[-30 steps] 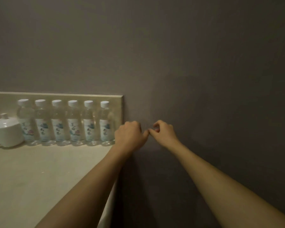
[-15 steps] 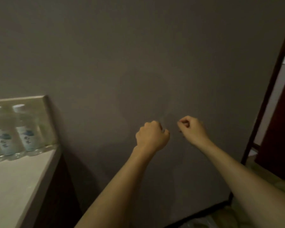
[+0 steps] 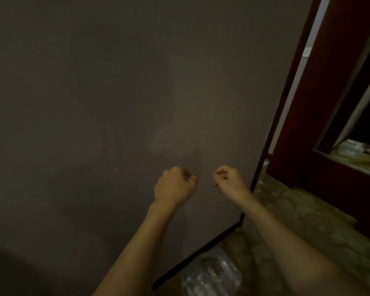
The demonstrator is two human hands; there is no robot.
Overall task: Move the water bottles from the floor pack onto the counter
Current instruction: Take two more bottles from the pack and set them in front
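Now your left hand (image 3: 174,186) and right hand (image 3: 229,180) hang apart as empty fists, with the floor pack (image 3: 212,274) below and between them.

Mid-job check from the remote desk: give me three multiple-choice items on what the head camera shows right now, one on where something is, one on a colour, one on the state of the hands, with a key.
1. Where does the clear plastic pack lie?
A. On the floor at the foot of the wall, at the bottom edge of the view
B. On a shelf above the hands
C. In the left hand

2. What colour is the door frame at right?
A. White
B. Dark reddish brown
C. Bright green

3. How are the two hands?
A. Each grips a bottle
B. Both lie flat on the wall
C. Both curled, apart, holding no bottle

Key: 1 A, the plastic pack sits on the floor below the forearms. 2 B, the door frame is dark red-brown. 3 C, the left hand and right hand are fists before the wall, with a gap between them.
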